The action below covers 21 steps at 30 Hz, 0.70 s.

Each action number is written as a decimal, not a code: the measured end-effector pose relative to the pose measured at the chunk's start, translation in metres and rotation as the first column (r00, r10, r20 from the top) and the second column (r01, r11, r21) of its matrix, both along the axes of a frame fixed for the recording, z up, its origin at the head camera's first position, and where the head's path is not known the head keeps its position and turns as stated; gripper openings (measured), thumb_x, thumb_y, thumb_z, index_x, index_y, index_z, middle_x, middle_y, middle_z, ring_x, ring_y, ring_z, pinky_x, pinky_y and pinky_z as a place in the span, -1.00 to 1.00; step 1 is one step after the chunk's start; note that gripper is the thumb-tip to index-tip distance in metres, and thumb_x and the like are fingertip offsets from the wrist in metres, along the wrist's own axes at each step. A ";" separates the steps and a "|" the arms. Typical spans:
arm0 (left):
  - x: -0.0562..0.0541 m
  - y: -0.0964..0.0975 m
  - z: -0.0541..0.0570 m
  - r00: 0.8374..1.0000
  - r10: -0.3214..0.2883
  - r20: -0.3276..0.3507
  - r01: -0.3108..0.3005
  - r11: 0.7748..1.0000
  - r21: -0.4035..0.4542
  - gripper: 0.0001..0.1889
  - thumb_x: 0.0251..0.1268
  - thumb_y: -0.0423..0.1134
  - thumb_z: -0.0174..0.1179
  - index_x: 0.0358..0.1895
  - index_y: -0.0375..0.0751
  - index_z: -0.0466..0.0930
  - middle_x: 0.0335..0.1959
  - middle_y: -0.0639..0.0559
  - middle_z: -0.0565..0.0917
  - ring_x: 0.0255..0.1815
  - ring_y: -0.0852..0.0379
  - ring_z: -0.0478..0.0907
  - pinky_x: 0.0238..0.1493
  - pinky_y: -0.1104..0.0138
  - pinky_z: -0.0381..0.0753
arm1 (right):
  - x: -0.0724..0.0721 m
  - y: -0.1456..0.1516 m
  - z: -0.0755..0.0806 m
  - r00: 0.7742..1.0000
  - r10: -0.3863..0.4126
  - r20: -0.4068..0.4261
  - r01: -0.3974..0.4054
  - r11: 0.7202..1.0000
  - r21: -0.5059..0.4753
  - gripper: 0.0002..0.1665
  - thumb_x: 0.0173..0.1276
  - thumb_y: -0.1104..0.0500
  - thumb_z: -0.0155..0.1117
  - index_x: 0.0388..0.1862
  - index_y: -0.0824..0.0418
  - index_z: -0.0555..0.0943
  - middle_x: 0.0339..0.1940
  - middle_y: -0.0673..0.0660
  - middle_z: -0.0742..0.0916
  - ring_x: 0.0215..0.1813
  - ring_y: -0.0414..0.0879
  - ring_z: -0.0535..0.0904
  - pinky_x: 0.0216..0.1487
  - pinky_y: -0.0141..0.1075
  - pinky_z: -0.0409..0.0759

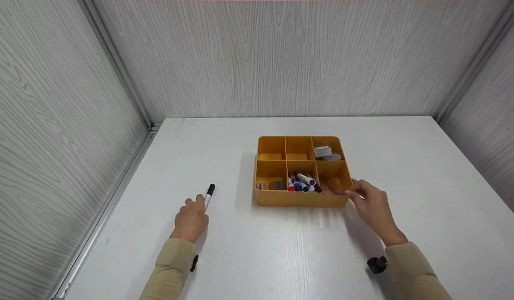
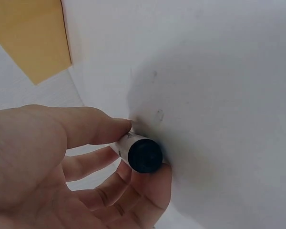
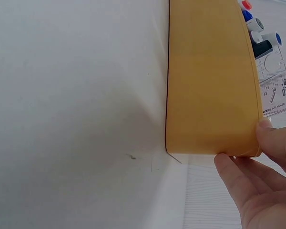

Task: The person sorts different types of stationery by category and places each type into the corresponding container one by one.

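My left hand (image 1: 191,218) pinches a white marker with a black cap (image 1: 210,191), low over the table left of the organizer. In the left wrist view, thumb and fingers close around the marker (image 2: 145,156), whose round dark end faces the camera. My right hand (image 1: 372,207) grips the near right corner of a yellow six-compartment organizer box (image 1: 300,201). The right wrist view shows the thumb at the rim and the other fingers against the outer wall of the box (image 3: 212,81).
Several markers (image 1: 305,180) lie in the front middle compartment. A clear ruler (image 3: 276,90) sits in the front right one. Small white packs (image 1: 322,151) fill part of the back right one, and small items (image 1: 276,185) lie front left. Grey panels (image 1: 265,58) enclose the white table (image 1: 273,250).
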<state>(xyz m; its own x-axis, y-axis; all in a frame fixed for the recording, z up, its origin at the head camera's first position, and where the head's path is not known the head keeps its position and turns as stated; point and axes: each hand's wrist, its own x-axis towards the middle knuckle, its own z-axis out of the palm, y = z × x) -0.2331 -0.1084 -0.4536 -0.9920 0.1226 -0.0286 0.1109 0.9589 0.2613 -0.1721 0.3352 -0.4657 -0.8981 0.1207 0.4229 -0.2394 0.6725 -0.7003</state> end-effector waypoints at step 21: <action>-0.007 0.044 0.017 0.985 -0.041 -0.169 0.085 0.961 0.263 -0.47 0.37 -0.42 0.13 0.38 -0.32 0.25 -0.20 -0.26 0.58 -0.27 -0.03 0.58 -0.18 0.15 0.64 | 0.000 0.000 0.000 0.999 -0.023 0.026 0.023 1.000 0.016 -0.91 0.30 0.29 0.35 -0.28 0.29 0.61 0.06 0.35 0.73 0.06 0.15 0.72 -0.02 -0.08 0.67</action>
<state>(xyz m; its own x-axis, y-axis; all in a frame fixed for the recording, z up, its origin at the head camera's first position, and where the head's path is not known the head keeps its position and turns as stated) -0.2402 -0.0648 -0.4363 -0.9709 0.1662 0.1727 0.2304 0.8458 0.4812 -0.1720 0.3351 -0.4656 -0.9059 0.1352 0.4012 -0.2052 0.6886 -0.6955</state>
